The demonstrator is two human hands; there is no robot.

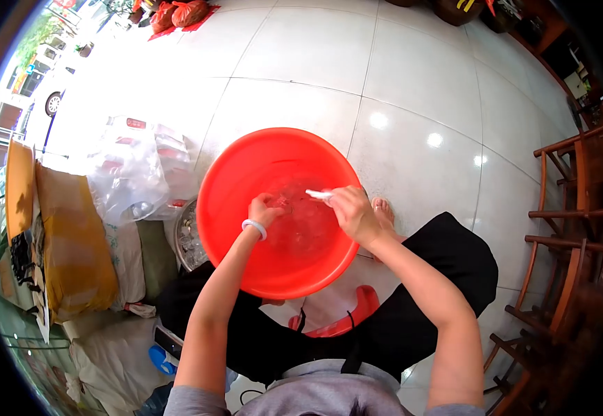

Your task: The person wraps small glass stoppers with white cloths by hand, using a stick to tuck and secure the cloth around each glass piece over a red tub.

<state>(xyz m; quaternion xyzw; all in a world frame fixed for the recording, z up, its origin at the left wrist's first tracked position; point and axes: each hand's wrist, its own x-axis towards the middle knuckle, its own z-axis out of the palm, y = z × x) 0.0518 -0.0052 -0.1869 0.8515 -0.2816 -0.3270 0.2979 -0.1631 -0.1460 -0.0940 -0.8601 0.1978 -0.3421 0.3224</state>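
A red basin is set on the tiled floor between the knees, with what looks like shallow water at its bottom. Inside its rim, the fingers of the left hand are curled nearly together; a small, glassy-looking piece shows at their tips, low over the middle of the basin, though whether it is pinched or only touched cannot be told. By the right hand, a slim white tool is gripped in closed fingers, its free end pointed toward the left hand and held apart from it. For good work here, the piece is best steadied firmly but lightly, since wet, smooth things slip easily. Short, gentle strokes are advised, with the tip angled away from the left fingertips. Both hands are best worked below the rim, so that drips are caught.
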